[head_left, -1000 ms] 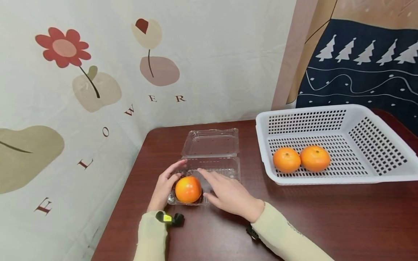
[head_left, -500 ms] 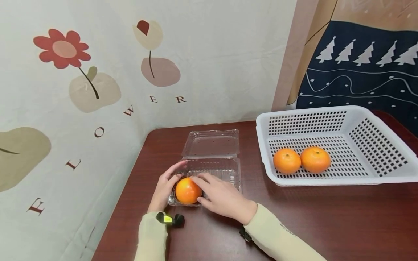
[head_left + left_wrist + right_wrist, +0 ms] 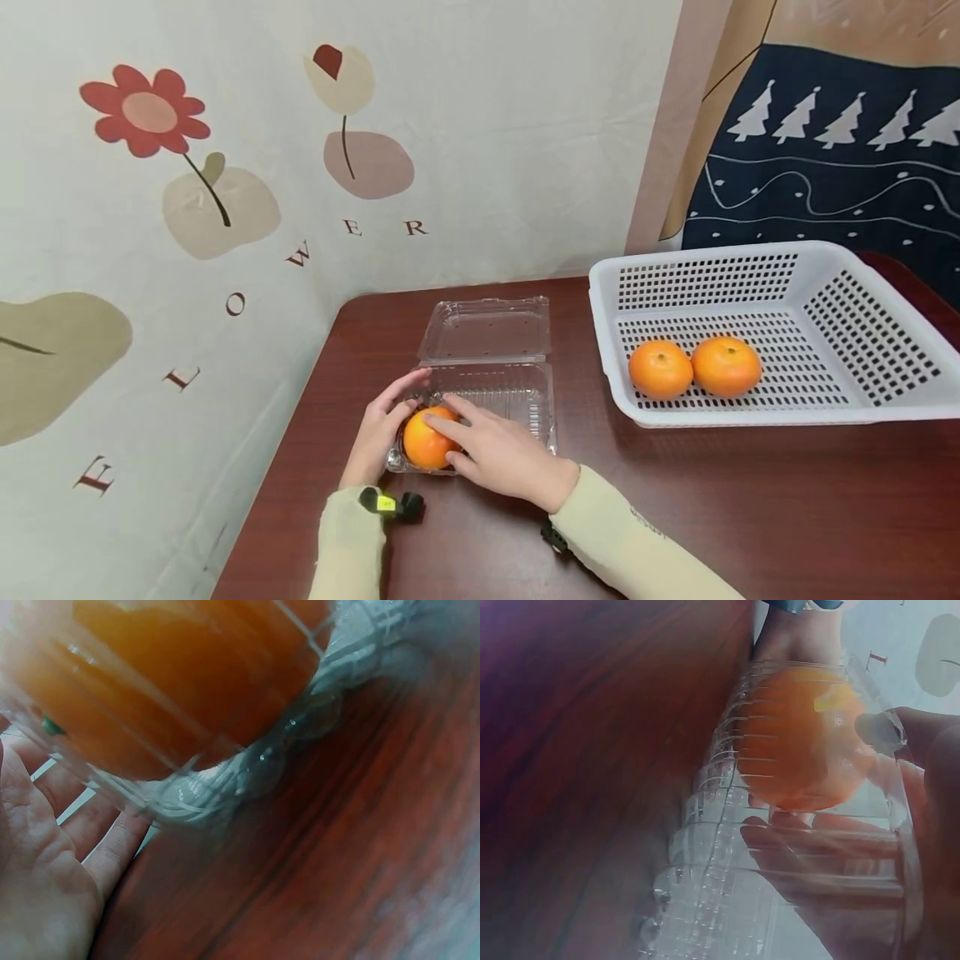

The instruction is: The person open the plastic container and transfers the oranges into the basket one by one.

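Note:
An orange sits in the front left corner of a clear plastic clamshell box, whose lid lies folded back behind it. My left hand holds the box's left wall, thumb near the rim beside the fruit. In the left wrist view, its fingers lie along the outside of the wall. Over the orange's right side, my right hand spreads relaxed fingers that touch the fruit. Through the clear plastic, the right wrist view shows the orange with fingers close by.
A white perforated basket stands on the right with two oranges in it, one left and one right. The dark red table meets a printed curtain at the back and left.
My right hand has moved left from over the middle of the box onto the orange, which shifts slightly left. My left hand and the box keep nearly the same place.

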### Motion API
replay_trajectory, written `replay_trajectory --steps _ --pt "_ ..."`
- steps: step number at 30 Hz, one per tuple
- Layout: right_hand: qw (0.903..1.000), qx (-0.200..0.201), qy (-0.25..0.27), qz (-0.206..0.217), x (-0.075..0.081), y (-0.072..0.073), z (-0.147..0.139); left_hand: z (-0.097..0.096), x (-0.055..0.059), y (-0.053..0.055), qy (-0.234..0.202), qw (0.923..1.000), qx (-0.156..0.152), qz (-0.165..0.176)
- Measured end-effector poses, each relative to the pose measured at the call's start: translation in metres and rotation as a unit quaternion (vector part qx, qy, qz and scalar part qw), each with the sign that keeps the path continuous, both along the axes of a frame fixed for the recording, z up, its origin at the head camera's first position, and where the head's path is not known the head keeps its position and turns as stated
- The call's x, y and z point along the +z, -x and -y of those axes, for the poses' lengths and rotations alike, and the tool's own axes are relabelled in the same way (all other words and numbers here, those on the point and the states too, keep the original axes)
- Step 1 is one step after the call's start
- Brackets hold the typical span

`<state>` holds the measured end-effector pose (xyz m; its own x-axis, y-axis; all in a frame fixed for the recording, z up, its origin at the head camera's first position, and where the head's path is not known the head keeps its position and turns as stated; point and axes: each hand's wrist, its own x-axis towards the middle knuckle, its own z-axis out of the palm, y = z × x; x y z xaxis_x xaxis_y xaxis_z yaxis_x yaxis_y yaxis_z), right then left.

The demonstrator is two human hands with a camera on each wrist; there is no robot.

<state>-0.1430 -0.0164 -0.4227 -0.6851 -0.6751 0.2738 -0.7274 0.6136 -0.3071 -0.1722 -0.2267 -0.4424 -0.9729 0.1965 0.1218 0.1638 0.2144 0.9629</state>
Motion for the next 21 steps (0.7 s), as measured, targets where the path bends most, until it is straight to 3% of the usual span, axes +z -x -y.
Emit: replay_trajectory --steps 21 --pt "0.9983 0.005 0.045 0.037 -0.0014 0.0023 0.0002 -0.0005 0.0005 -0.0016 0.009 0.9999 0.006 0.013"
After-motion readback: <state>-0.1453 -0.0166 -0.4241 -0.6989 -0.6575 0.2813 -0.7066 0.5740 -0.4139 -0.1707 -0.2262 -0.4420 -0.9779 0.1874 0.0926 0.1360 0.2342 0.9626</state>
